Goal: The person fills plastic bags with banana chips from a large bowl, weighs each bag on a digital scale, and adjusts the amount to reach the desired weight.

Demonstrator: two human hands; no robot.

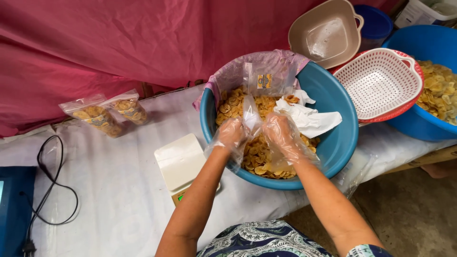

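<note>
Starting at the far left, a dark blue box (14,209) sits at the edge of the table (114,190), and a black cord (52,185) loops beside it on the white cloth. Past the cord there is a wide bare patch of cloth with room to move. At the back, near the red curtain (119,43), lie two filled bags of chips (107,114), side by side and touching.

Next comes a small white scale (181,164), just beside the big blue bowl (340,138). That bowl sticks out a little over the front edge of the table. It holds yellow banana chips (259,154), some white paper (309,119) and a pink plastic liner (271,66) folded over its back rim.

Both hands wear loose clear gloves and are inside the bowl. The left hand (232,133) pinches the edge of a clear bag (252,116) and holds it up. The right hand (282,135) is curled close beside it, touching the same bag above the chips.

To the right, a white basket with holes (378,83) sits in a red one (419,71), touching the bowl's rim. A tan tub (328,33) leans behind them. Another blue tub (428,47) full of chips fills the right corner, so that side is crowded.
</note>
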